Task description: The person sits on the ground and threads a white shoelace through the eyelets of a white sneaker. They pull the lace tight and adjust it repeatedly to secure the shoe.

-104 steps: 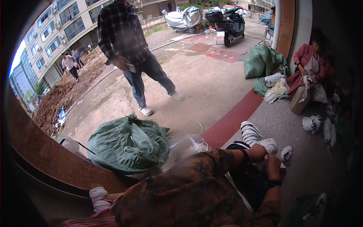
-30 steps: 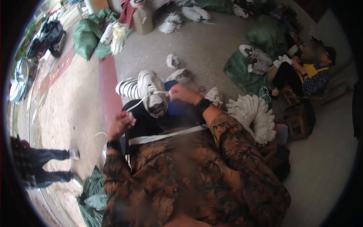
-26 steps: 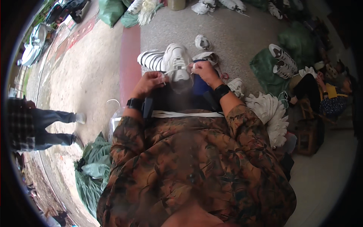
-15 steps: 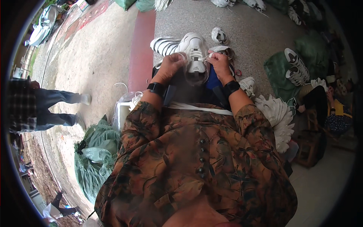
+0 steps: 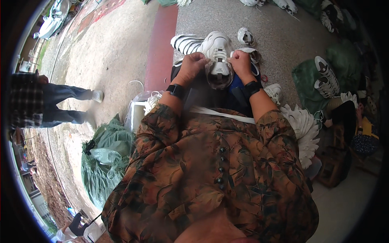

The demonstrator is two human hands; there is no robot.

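Observation:
A white sneaker (image 5: 217, 42) rests over my lap, its toe pointing away from me and its dark heel opening toward me. White shoelace (image 5: 220, 55) crosses its tongue in rows. At the shoe's left edge, my left hand (image 5: 193, 67) is closed in a pinch on the lace. My right hand (image 5: 242, 65) pinches the lace at the right edge, level with the left. The lace ends are mostly hidden by my fingers. Dark bands circle both wrists.
A row of nested white shoe uppers (image 5: 186, 43) lies just left of the sneaker. Another white shoe (image 5: 245, 36) stands beyond it. White uppers are heaped (image 5: 302, 131) at my right, and a green sack (image 5: 106, 156) sits at my left. A person (image 5: 60, 99) stands farther left.
Both hands have moved in closer to the sneaker's lacing; the lace lengths stretched out to the sides before now barely show. The whole view has shifted slightly.

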